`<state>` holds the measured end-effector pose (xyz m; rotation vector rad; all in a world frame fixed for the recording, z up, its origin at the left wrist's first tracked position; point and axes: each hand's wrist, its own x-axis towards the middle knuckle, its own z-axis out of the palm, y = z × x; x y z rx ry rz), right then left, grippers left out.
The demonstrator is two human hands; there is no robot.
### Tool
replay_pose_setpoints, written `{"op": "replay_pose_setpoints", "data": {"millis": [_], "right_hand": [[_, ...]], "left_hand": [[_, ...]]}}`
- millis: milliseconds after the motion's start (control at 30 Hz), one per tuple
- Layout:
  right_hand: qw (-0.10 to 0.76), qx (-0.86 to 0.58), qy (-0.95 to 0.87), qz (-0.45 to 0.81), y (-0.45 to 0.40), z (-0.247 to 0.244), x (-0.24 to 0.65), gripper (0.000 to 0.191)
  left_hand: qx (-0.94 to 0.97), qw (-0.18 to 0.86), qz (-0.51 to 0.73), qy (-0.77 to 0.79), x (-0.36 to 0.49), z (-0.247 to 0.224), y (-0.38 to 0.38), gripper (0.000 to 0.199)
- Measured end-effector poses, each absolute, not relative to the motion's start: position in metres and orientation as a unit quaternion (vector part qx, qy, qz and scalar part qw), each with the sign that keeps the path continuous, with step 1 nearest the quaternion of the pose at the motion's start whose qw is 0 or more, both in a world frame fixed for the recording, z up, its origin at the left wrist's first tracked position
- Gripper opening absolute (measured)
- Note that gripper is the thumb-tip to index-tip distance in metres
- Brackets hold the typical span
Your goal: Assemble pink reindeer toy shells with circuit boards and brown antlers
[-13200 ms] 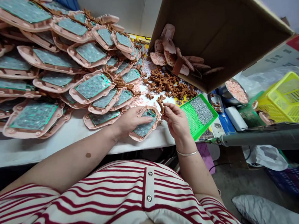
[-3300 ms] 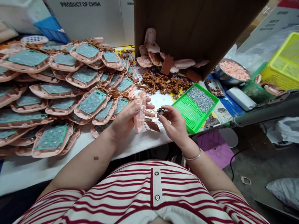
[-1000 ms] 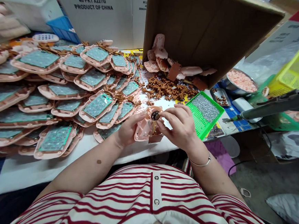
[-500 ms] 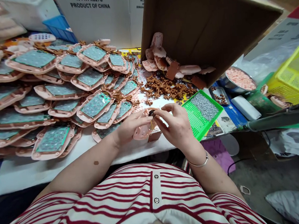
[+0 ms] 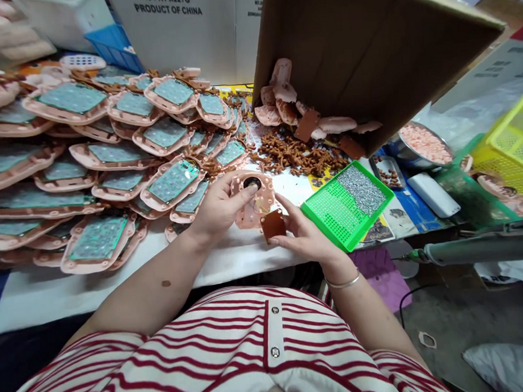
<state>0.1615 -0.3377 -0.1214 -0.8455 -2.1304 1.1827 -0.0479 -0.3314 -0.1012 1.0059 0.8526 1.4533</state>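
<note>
My left hand (image 5: 219,208) grips a pink plastic shell (image 5: 249,215) by its left side, thumb on a round black part (image 5: 252,183) set in the shell. Thin wires run from there to a small brown circuit board (image 5: 273,226). My right hand (image 5: 305,232) holds that board between thumb and fingers at the shell's lower right. Left of my hands lie stacked pink shells with green boards (image 5: 170,182). Beyond them is a pile of small brown pieces (image 5: 294,151).
A green tray (image 5: 348,237) with small metal pieces stands right of my hands. Behind it, an open cardboard box (image 5: 358,49) holds pink shells. Farther right are a metal bowl (image 5: 424,144), a yellow basket (image 5: 517,139) and a grey tool (image 5: 487,249).
The shell has turned so its inside faces up, with the black part and wires showing. My right hand has moved down from the black part and taken hold of the brown board.
</note>
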Motion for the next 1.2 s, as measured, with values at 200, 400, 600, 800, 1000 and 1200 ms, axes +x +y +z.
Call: {"op": "replay_pose_setpoints", "data": {"millis": [200, 400, 600, 800, 1000, 1200], "right_hand": [[0.321, -0.284, -0.676, 0.600, -0.357, -0.083, 0.177, 0.042], [0.285, -0.295, -0.782, 0.470, -0.344, -0.042, 0.176, 0.047], [0.394, -0.437, -0.745, 0.314, -0.327, -0.049, 0.153, 0.044], [0.443, -0.489, -0.666, 0.349, -0.323, -0.059, 0.148, 0.040], [0.463, -0.506, -0.651, 0.325, -0.317, -0.077, 0.149, 0.028], [0.478, -0.506, -0.659, 0.285, -0.321, -0.082, 0.159, 0.035]], "left_hand": [[0.358, 0.613, 0.592, 0.382, -0.044, -0.106, -0.325, 0.026], [0.348, 0.772, 0.422, 0.323, -0.031, -0.115, -0.333, 0.023], [0.293, 0.856, 0.350, 0.243, -0.023, -0.124, -0.340, 0.038], [0.318, 0.840, 0.366, 0.244, -0.022, -0.120, -0.344, 0.042], [0.375, 0.802, 0.361, 0.295, -0.022, -0.123, -0.342, 0.035], [0.360, 0.794, 0.378, 0.313, -0.022, -0.128, -0.343, 0.035]]}}
